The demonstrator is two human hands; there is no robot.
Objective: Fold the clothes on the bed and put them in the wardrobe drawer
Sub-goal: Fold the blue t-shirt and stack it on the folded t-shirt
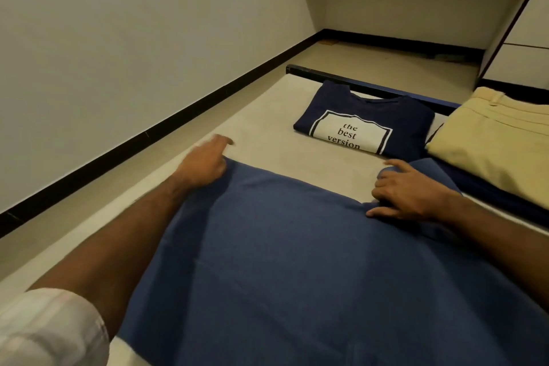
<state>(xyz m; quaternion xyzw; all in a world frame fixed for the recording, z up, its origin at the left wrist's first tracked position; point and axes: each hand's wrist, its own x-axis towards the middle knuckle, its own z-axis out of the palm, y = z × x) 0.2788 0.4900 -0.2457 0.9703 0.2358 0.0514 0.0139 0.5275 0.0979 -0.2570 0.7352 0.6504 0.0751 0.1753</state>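
**Midway: blue garment spread on the bed, two folded pieces waiting beyond it**

Seen from a head-worn camera, a person leans over a bed [267,116] covered with a pale sheet, both bare forearms stretched forward across a large blue garment [282,246] that lies spread flat over the near half of the mattress. The left hand [205,162] sits at the far left corner of the cloth, forefinger pointing away across the sheet; its other fingers are blurred, and whether they pinch the fabric edge cannot be told. The right hand [407,190] rests on the far right corner of the same garment, its fingers curled over a bunched fold of the blue cloth and its thumb laid flat on the fabric beside it. A rolled-up light sleeve [50,327] shows at the left elbow.

Beyond the hands, near the dark bed frame [323,74], lies a folded navy T-shirt [365,122] with a white printed panel reading "the best version". Just beside it to the right sits a folded cream garment [493,142], resting on darker blue cloth at the bed's right edge. A white wardrobe [525,47] stands at the far right, past the end of the bed. A pale wall [118,38] with a black skirting runs along the left side.
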